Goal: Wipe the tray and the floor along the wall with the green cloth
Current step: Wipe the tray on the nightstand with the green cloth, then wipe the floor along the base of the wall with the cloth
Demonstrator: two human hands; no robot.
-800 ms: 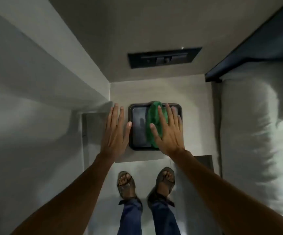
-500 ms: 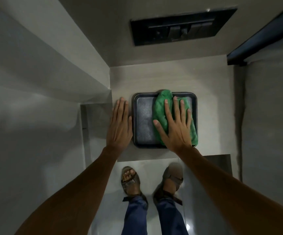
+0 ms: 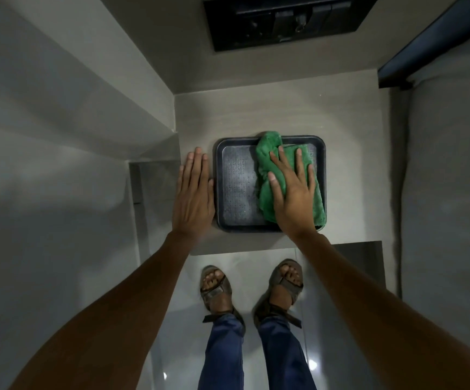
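Observation:
A dark square tray (image 3: 238,190) with a dotted base lies on a pale ledge (image 3: 279,114) against the wall. The green cloth (image 3: 267,153) is bunched on the tray's right half, one end lapping over the far rim. My right hand (image 3: 293,190) presses flat on the cloth, fingers spread. My left hand (image 3: 194,192) lies flat on the ledge, its side touching the tray's left rim. It holds nothing.
A black panel (image 3: 281,21) is set in the wall above the ledge. A white mattress with a dark frame (image 3: 447,192) stands close on the right. A grey wall (image 3: 45,136) closes the left. My sandalled feet (image 3: 250,288) stand on glossy floor below the ledge.
My right hand has slid the cloth from the tray's middle to its right half, uncovering the dotted base on the left. My left hand has drawn in against the tray's left rim.

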